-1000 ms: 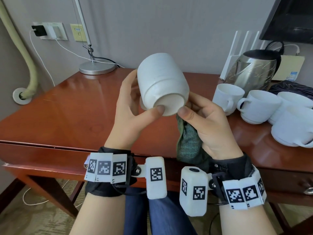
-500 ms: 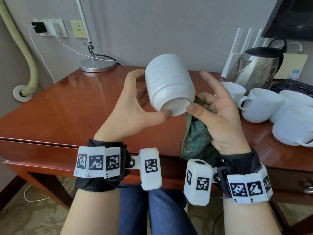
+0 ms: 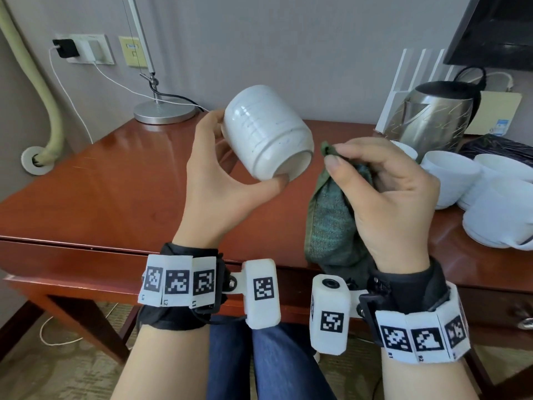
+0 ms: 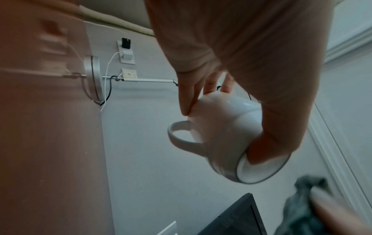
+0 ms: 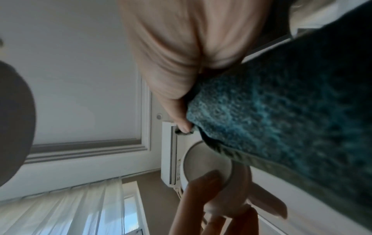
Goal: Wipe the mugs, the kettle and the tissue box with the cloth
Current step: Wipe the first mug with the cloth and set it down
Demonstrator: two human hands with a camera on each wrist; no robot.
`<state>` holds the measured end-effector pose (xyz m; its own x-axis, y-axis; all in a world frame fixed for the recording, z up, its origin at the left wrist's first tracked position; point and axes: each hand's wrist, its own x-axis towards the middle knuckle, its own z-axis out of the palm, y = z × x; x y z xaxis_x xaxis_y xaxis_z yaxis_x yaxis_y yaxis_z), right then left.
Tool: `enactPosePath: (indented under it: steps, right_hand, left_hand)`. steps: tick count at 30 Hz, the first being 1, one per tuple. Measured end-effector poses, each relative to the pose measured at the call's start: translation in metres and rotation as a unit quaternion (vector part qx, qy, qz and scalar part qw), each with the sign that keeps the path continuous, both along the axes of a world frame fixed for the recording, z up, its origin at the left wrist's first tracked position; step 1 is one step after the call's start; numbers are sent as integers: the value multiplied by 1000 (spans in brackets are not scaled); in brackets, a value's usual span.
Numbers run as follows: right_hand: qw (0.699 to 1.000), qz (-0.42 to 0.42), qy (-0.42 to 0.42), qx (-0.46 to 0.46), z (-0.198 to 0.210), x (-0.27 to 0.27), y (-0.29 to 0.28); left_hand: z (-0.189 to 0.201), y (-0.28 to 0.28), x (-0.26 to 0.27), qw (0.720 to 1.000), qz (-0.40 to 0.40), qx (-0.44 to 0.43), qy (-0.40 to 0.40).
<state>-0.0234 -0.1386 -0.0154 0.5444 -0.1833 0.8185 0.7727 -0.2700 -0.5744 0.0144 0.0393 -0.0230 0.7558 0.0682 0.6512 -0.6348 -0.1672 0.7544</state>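
The left hand (image 3: 227, 180) holds a white mug (image 3: 268, 131) in the air above the wooden table (image 3: 101, 183). The mug is tipped, its base turned toward the person. The thumb curls under the base rim and the fingers wrap the far side. The left wrist view shows the handle pointing away from the palm.

The right hand (image 3: 386, 192) pinches a bunched green cloth (image 3: 331, 223) between thumb and curled fingers. The cloth sits just beside the mug's base and appears not to touch it.

Step in hand, as judged: wiping this mug, with the cloth being regathered. The next move calls for pressing the cloth against the mug while the left hand turns it.

More mugs (image 3: 450, 180) and the steel kettle (image 3: 432, 116) wait at the table's right. No tissue box can be made out.
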Motion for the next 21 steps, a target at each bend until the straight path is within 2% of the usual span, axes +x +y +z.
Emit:
enactPosePath:
  steps: [3, 6, 9, 16, 21]
  right_hand:
    - [992, -35, -61, -106, 7, -3, 8]
    - [983, -44, -96, -150, 8, 0, 15]
    - [979, -72, -105, -157, 7, 2, 21]
    - [986, -126, -70, -88, 8, 4, 13]
    - [978, -96, -88, -163, 5, -4, 25]
  left_hand:
    - [3, -1, -1, 999, 32, 13, -19]
    - [4, -1, -3, 998, 39, 41, -23]
    - [4, -4, -5, 998, 39, 41, -23]
    - [1, 0, -4, 994, 73, 69, -33]
    - [-2, -2, -4, 993, 73, 81, -39]
